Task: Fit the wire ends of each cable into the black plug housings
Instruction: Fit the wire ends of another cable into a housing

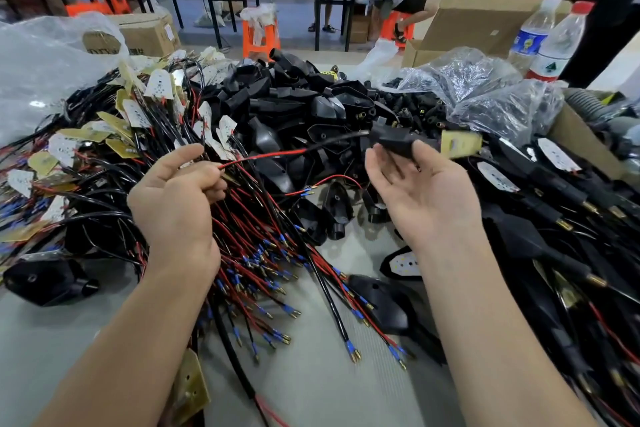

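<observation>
A pale grey table (311, 385) is carrying everything; a tangled heap of cables (249, 253) is sprawling across its left and middle; black plug housings (294, 107) are piling up behind; plastic bags (485, 87), two bottles (550, 45) and a cardboard box (575, 142) are sitting at the right.

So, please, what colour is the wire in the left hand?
The wire is red; head view.
</observation>
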A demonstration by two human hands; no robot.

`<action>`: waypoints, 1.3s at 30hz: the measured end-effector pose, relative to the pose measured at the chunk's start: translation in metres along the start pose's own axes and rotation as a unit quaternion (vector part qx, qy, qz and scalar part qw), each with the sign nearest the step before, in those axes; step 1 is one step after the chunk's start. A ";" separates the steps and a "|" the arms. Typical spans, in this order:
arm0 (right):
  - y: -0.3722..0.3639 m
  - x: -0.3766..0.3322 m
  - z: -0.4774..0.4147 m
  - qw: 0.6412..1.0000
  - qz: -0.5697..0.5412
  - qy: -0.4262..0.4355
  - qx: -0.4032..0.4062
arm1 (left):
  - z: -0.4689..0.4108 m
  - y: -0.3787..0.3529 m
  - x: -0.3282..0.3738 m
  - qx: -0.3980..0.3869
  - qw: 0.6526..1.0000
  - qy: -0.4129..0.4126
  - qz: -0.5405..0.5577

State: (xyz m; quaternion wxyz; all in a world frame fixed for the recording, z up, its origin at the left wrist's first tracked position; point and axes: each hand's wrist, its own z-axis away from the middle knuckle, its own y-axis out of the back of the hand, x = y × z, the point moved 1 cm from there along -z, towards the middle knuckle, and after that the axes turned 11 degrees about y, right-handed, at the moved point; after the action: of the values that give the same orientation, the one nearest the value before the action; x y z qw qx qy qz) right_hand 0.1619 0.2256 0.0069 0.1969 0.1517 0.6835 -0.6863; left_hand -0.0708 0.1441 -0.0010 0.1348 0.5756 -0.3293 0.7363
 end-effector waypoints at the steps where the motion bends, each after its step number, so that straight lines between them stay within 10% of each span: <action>1: 0.001 -0.002 0.000 1.000 -0.022 0.006 0.002 | 0.001 0.000 0.000 0.010 1.000 -0.022 -0.015; 6: 0.003 -0.003 -0.003 0.999 -0.011 0.029 0.015 | 0.010 0.000 -0.002 -0.001 0.973 -0.131 -0.190; 10: 0.002 -0.001 -0.002 0.995 0.087 0.023 0.051 | 0.023 -0.005 -0.007 0.024 0.829 -0.280 -0.484; 12: 0.000 0.000 0.001 0.986 0.159 -0.008 0.042 | 0.026 -0.007 -0.012 -0.066 0.825 -0.290 -0.481; 16: -0.009 0.008 0.006 0.969 0.241 -0.056 -0.008 | 0.039 -0.020 -0.020 -0.387 0.858 -0.053 -0.334; 20: -0.015 0.018 0.009 0.972 0.220 -0.076 -0.011 | 0.054 -0.026 -0.025 -0.563 0.758 0.147 -0.294; 26: -0.012 0.036 0.011 0.984 0.165 -0.061 0.033 | 0.068 -0.034 -0.034 -0.547 0.754 0.153 -0.330; 32: -0.004 0.026 0.003 0.989 0.110 -0.047 0.092 | 0.068 -0.026 -0.031 -0.610 0.657 0.166 -0.410; 35: -0.002 0.025 0.002 0.987 0.119 -0.070 0.088 | 0.067 -0.028 -0.033 -0.553 0.704 0.151 -0.418; 39: -0.004 0.032 0.006 0.972 0.193 -0.128 0.040 | 0.052 -0.033 -0.031 -0.344 0.881 0.160 -0.282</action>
State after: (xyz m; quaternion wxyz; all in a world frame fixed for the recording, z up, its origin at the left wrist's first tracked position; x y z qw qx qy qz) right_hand 0.1323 0.2180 -0.0049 0.4051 0.1999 0.5823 -0.6759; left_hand -0.0031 0.1412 -0.0125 0.5774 0.4357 -0.3597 0.5894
